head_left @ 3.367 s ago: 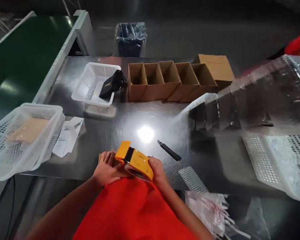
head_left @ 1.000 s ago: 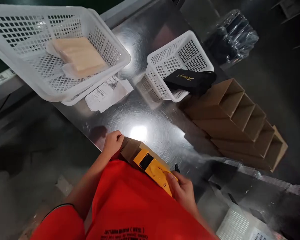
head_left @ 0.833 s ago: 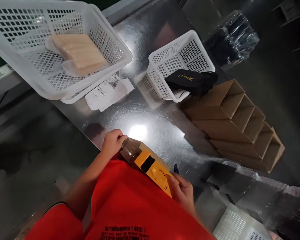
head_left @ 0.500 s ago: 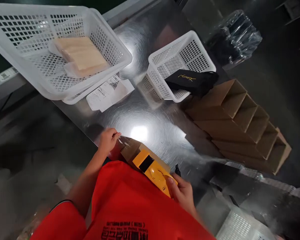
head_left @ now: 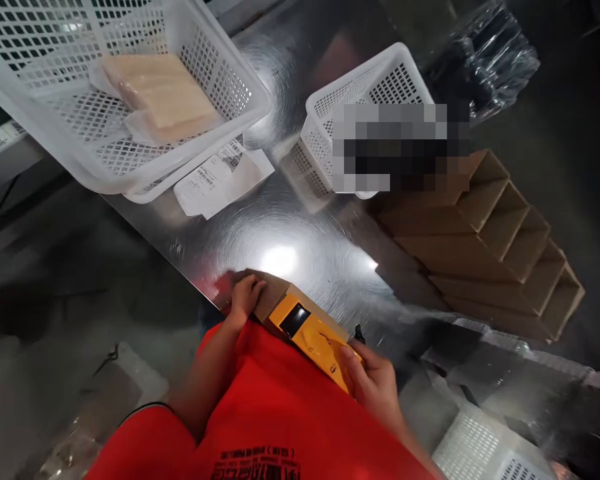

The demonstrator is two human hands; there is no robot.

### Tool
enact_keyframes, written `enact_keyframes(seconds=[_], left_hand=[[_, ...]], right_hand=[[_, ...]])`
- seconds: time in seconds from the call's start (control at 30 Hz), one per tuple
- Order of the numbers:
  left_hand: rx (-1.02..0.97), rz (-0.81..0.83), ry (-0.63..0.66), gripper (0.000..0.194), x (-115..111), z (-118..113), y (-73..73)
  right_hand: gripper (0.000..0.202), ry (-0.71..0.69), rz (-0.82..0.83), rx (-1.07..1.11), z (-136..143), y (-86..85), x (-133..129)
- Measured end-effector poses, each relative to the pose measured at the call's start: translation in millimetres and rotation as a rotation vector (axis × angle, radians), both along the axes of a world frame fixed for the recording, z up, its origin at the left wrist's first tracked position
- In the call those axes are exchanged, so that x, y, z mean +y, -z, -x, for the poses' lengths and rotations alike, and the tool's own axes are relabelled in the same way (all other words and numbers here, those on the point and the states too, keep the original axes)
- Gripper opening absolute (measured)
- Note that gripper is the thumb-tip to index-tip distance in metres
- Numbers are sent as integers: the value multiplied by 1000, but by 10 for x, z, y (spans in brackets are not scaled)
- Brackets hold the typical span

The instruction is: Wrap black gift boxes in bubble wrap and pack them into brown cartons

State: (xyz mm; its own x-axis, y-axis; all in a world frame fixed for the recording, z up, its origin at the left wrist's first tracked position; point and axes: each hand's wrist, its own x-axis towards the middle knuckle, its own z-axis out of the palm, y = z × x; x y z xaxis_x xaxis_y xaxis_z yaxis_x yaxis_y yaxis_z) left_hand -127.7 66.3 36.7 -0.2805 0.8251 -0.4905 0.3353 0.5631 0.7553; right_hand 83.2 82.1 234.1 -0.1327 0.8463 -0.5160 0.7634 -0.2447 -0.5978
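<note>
A small brown cardboard box (head_left: 273, 288) lies on the metal table, close against my red shirt. My left hand (head_left: 246, 297) is closed at the box's left end, its fingers curled against the cardboard; any tape under them is too faint to make out. Gripped in my right hand (head_left: 377, 380) is a yellow tape dispenser (head_left: 317, 340) with a black panel. The dispenser lies along the near side of the box and hides part of it.
A large white basket (head_left: 240, 113) holds wrapped peach-coloured packs (head_left: 163, 93). Printed labels (head_left: 213, 187) lie beside it on the metal table (head_left: 180, 240). A smaller white basket (head_left: 323, 100) is partly blurred out. Several open cardboard boxes (head_left: 485, 247) stand right; plastic-wrapped black goods (head_left: 500, 60) sit behind.
My left hand has moved right, from holding out a stretch of clear tape beside the box to touching the box's end. My right hand still grips the dispenser. The view has shifted slightly.
</note>
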Motion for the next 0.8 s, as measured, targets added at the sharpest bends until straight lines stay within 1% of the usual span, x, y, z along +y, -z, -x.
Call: enact_keyframes(seconds=[0.17,0.3,0.4,0.47,0.53,0.63,0.7,0.73,0.77,0.8], left_hand=[[46,58,170,25,-2,-29,-33],[128,146,283,29,33,64,-82],[200,177,323,30,-50,156,-175],[239,132,342,39,-174,167,-242],[223,32,401,55,-318,120,-271],[128,-81,511,73,-478,29,-212],[108,-86,555,79,-505,45,-159],[119,-79,583,81,-494,84,-155],[130,-75,613,84,-466,138,-177],[131,-76,640,89,-426,199,-230]], right_hand=[[51,-28,-18,-10,-4,-11,31],[52,-49,-50,-29,-16,-12,103],[51,-42,-71,-34,-23,-4,123],[51,-47,-73,-23,-19,-5,124],[51,-45,-59,-5,-7,-10,119],[50,-14,-21,23,4,-7,106],[50,7,-18,38,-4,11,95],[51,18,-23,46,-12,24,92],[51,25,-25,55,-20,37,90],[52,28,-24,64,-27,48,90]])
